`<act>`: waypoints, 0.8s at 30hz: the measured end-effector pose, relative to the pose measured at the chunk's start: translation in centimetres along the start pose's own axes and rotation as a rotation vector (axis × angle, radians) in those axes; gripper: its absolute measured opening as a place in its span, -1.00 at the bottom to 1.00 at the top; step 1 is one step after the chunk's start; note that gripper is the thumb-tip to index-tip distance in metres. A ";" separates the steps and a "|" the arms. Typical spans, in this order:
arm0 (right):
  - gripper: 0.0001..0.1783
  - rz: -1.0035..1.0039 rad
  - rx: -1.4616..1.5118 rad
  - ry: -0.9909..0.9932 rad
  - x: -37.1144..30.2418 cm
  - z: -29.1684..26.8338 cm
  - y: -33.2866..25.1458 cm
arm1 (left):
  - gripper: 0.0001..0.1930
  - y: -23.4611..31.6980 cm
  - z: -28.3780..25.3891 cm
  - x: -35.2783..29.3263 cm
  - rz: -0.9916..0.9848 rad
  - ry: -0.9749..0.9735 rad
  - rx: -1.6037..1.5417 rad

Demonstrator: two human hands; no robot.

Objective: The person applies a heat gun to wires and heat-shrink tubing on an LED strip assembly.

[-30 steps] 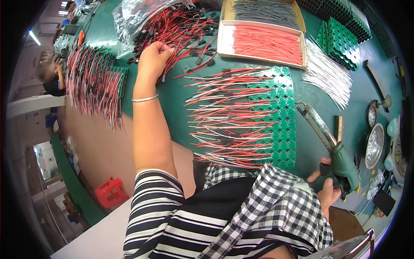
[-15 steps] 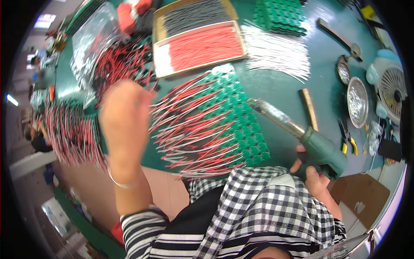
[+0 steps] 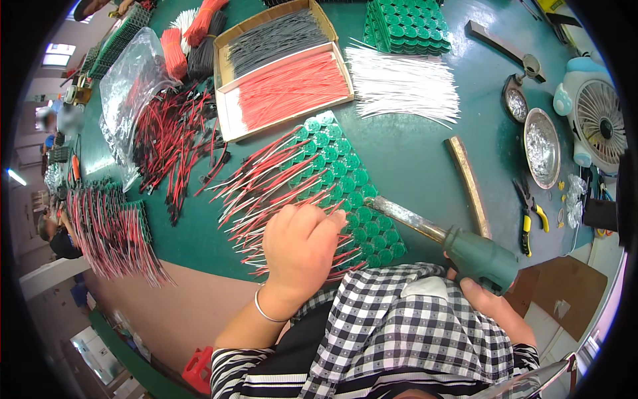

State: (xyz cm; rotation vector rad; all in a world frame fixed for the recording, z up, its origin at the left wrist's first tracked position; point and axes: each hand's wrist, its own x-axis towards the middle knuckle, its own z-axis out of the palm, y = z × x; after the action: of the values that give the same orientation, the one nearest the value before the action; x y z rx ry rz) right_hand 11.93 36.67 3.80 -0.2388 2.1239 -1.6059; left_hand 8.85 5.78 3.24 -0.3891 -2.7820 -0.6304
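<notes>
A panel of round green circuit boards (image 3: 352, 176) lies in front of me, with rows of red and white wires (image 3: 266, 179) spreading from its left part. Over those wires is my left hand (image 3: 302, 246), its thumb and fingers pinched together near the bare boards; whatever they hold is too small to make out. My right hand (image 3: 482, 296) grips the green handle of a soldering iron (image 3: 482, 256). The iron's metal tip points left and is close above the boards; whether it touches them I cannot tell.
Behind the panel are a box of red and black wires (image 3: 286, 93), white wires (image 3: 402, 83) and stacked green boards (image 3: 405, 26). To the left lie red-black leads (image 3: 176, 143) and another wired panel (image 3: 109, 229). Rightward are a bar (image 3: 468, 186), metal dish (image 3: 541, 146), pliers (image 3: 528, 213) and fan (image 3: 595, 123).
My left hand has swung right and down from near the red-black leads to the panel. The soldering iron has shifted slightly left and down, its tip now over the boards. The view has shifted too.
</notes>
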 end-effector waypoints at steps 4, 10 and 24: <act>-0.74 0.040 -0.132 0.026 -0.7 -0.3 0.2 | -0.78 0.2 0.2 -0.3 0.087 0.032 0.009; -0.72 -0.043 -0.088 -0.053 0.2 -0.4 -1.3 | -0.78 0.2 0.8 -0.7 0.083 0.023 -0.050; -0.68 -0.019 -0.195 -0.086 0.2 0.1 -1.2 | -0.78 0.0 0.9 -0.8 0.042 0.010 -0.090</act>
State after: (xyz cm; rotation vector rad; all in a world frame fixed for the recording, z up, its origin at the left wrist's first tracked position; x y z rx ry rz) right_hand 11.65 36.17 4.82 -0.3848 2.2178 -1.3737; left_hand 9.42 6.06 2.24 -0.4600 -2.7350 -0.7481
